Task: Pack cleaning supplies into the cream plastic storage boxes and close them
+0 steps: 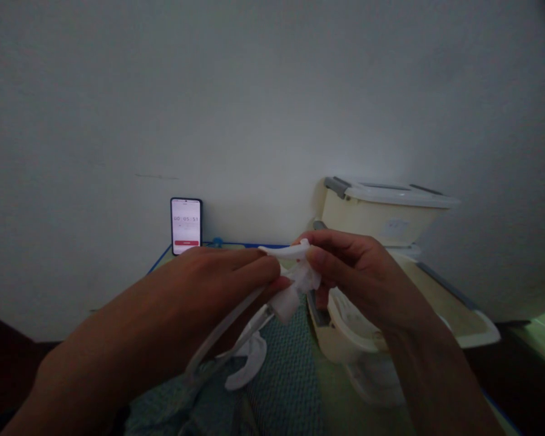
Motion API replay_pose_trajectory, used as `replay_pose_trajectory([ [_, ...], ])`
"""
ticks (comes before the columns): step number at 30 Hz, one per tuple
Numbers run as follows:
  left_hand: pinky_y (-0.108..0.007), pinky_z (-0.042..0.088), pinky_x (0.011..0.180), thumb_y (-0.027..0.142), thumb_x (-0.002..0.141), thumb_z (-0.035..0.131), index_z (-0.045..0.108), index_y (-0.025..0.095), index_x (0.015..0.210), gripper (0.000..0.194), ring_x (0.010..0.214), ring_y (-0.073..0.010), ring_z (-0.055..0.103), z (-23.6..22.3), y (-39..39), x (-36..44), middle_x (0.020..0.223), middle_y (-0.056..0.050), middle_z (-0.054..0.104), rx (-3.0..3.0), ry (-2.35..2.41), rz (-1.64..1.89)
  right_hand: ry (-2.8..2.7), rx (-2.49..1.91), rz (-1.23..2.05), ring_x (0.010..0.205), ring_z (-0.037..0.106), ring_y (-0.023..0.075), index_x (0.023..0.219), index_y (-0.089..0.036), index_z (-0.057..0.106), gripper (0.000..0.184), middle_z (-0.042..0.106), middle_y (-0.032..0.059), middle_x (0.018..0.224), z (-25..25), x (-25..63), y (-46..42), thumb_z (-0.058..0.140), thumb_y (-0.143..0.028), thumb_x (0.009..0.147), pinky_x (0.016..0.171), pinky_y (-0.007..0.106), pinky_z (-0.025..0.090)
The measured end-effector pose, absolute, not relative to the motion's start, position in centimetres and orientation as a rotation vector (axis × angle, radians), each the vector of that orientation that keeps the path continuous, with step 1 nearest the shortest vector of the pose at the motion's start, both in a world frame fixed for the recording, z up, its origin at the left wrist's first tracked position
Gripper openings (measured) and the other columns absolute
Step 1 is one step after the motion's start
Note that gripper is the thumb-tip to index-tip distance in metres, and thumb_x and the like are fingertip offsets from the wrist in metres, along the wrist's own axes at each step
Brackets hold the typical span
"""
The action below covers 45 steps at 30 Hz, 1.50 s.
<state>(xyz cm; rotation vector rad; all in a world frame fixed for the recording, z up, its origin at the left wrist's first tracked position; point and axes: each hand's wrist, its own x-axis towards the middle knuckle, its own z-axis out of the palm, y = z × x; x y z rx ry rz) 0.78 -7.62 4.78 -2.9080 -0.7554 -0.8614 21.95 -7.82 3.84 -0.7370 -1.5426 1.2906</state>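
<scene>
My left hand point(218, 284) and my right hand point(354, 272) meet in the middle of the view, both pinched on a small white cloth piece point(295, 284) with a thin white strap or tube point(222, 330) hanging down from it. The fingers of both hands are closed round the white piece. A white loop of the same item point(249, 363) dangles below over a teal knitted cloth point(286, 381). What exactly the white item is cannot be made out in the dim light.
A phone point(186, 225) showing a timer leans against the white wall at the back. A cream plastic lidded box point(381, 212) stands at the right, with an open cream container point(354, 345) and a lid point(454, 309) in front of it.
</scene>
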Motion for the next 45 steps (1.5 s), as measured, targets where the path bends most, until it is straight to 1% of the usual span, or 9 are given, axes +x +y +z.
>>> replay_pose_trajectory([
  [7,-0.018,0.041,0.051,0.015,0.087,0.045,0.056,0.021,0.088,0.012,0.052,-0.0076,0.053,4.6,-7.2,0.7,0.072,0.004,0.061,-3.028,-0.841,-0.877,-1.548,-0.791,1.254,0.048,0.055,0.0031,0.086,-0.014,0.067,0.01,0.061,-0.0032,0.067,4.0,21.7,-8.0,0.062,-0.021,0.081,0.042,0.012,0.049],
  [14,-0.016,0.042,0.05,0.02,0.09,0.041,0.057,0.02,0.076,0.021,0.053,-0.0079,0.054,5.0,-6.1,1.4,0.07,0.004,0.063,-3.049,-0.797,-1.009,-1.536,-0.821,1.307,0.047,0.056,0.0031,0.088,-0.014,0.066,0.016,0.061,-0.0036,0.065,3.7,21.4,-7.6,0.06,-0.027,0.083,0.043,0.012,0.049],
  [18,-0.016,0.045,0.057,0.023,0.09,0.046,0.06,0.023,0.09,0.015,0.064,-0.01,0.059,5.1,-5.5,1.2,0.08,0.002,0.067,-2.952,-0.669,-1.063,-1.511,-0.814,1.309,0.045,0.054,0.0028,0.088,-0.015,0.065,0.016,0.059,-0.0047,0.062,3.7,21.8,-7.5,0.062,-0.029,0.081,0.042,0.012,0.048],
  [21,-0.019,0.045,0.061,0.028,0.091,0.046,0.061,0.02,0.099,0.019,0.067,-0.0113,0.06,4.9,-5.1,0.8,0.083,-0.001,0.068,-2.875,-0.629,-1.062,-1.499,-0.791,1.281,0.045,0.052,0.0023,0.089,-0.015,0.065,0.016,0.058,-0.0053,0.062,3.7,22.4,-7.4,0.062,-0.029,0.082,0.042,0.012,0.047],
  [25,-0.022,0.047,0.064,0.029,0.092,0.04,0.063,0.016,0.096,0.026,0.071,-0.0136,0.063,4.6,-4.6,0.6,0.083,-0.005,0.068,-2.846,-0.666,-1.045,-1.52,-0.836,1.227,0.043,0.051,0.0022,0.09,-0.016,0.064,0.016,0.058,-0.0052,0.062,3.6,23.0,-7.1,0.062,-0.03,0.082,0.041,0.013,0.044],
  [30,-0.025,0.047,0.064,0.033,0.091,0.042,0.063,0.02,0.096,0.026,0.073,-0.0157,0.064,3.9,-3.4,0.3,0.087,-0.004,0.07,-2.945,-0.985,-0.843,-1.576,-0.957,1.107,0.042,0.051,0.0024,0.092,-0.017,0.063,0.02,0.058,-0.0047,0.065,3.9,23.7,-6.9,0.063,-0.034,0.081,0.039,0.014,0.041],
  [36,-0.031,0.048,0.069,0.033,0.091,0.037,0.063,0.017,0.092,0.031,0.076,-0.0185,0.064,2.6,-1.8,1.2,0.086,-0.006,0.069,-2.967,-1.156,-0.648,-1.588,-1.09,0.987,0.041,0.049,0.0024,0.09,-0.016,0.063,0.02,0.054,-0.0055,0.063,4.4,26.8,-7.0,0.064,-0.032,0.079,0.04,0.016,0.043],
  [40,-0.032,0.048,0.071,0.028,0.091,0.035,0.06,0.015,0.095,0.029,0.078,-0.0185,0.063,1.5,-1.7,3.7,0.089,-0.008,0.068,-2.995,-1.073,-0.706,-1.555,-1.219,0.964,0.043,0.046,0.0045,0.09,-0.014,0.063,0.021,0.05,-0.0054,0.057,3.9,30.2,-6.8,0.061,-0.033,0.079,0.041,0.018,0.044],
  [45,-0.031,0.05,0.071,0.03,0.092,0.036,0.053,0.014,0.107,0.028,0.077,-0.0159,0.061,0.1,-1.8,7.8,0.098,-0.009,0.061,-2.993,-1.125,-0.917,-1.466,-1.341,1.046,0.046,0.044,0.0042,0.087,-0.014,0.062,0.023,0.048,-0.0054,0.06,3.2,35.3,-7.0,0.061,-0.036,0.078,0.044,0.018,0.044],
])
